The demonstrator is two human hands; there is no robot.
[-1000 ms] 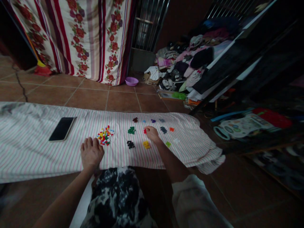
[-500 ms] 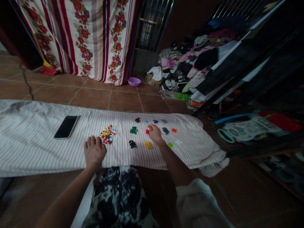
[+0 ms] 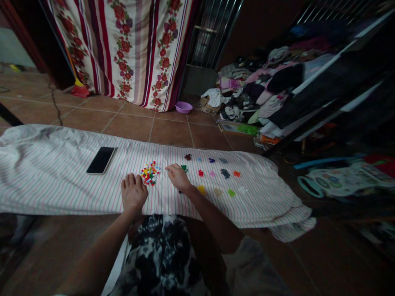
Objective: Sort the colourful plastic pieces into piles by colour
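Note:
A striped white cloth [image 3: 55, 181] lies across the tiled floor. On it sits a mixed pile of small coloured pieces [image 3: 149, 174]. To its right are small sorted groups by colour: green [image 3: 184, 167], red [image 3: 200, 173], dark blue [image 3: 225, 173], orange [image 3: 236, 173], yellow [image 3: 201, 189], light green [image 3: 231, 192]. My left hand [image 3: 133, 193] rests flat on the cloth just below-left of the mixed pile, holding nothing. My right hand [image 3: 177, 176] hovers between the mixed pile and the green group, fingers curled; I cannot tell if it holds a piece.
A black phone [image 3: 101, 160] lies on the cloth to the left. A purple bowl [image 3: 183, 107] sits on the floor by a floral curtain [image 3: 135, 49]. A heap of clothes [image 3: 256, 90] and dark shelving fill the right side. Toys [image 3: 339, 181] lie at right.
My right hand has moved left from the red group toward the mixed pile. My left hand has stayed on the cloth. The camera view has shifted to the left.

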